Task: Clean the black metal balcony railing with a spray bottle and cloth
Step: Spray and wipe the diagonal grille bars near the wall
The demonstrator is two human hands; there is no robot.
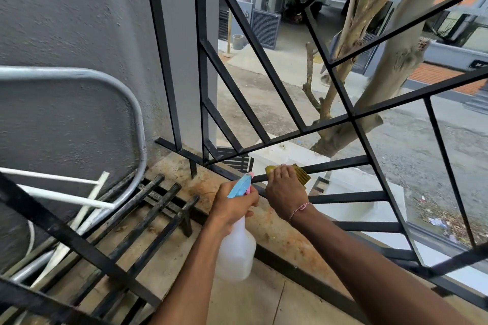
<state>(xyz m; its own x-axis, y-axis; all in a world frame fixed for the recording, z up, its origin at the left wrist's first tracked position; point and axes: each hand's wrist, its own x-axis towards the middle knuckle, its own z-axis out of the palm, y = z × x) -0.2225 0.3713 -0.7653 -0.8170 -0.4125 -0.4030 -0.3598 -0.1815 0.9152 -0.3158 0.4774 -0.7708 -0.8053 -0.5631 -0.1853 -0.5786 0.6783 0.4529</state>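
Observation:
The black metal railing [274, 82] spans the balcony edge with diagonal and horizontal bars. My left hand [232, 206] grips the neck of a translucent white spray bottle [236, 253] with a blue and pink trigger head, its nozzle pointing at a low bar. My right hand [286, 190] holds a yellow-green cloth [301, 175] wrapped over a low horizontal bar near the railing's bottom corner. A pink string bracelet circles my right wrist.
A grey textured wall [66, 21] stands at left. A loose black metal grille [126, 232] and grey and white pipes [79, 200] lie on the stained balcony floor [264, 295]. Beyond the railing are a tree trunk [369, 82] and the street below.

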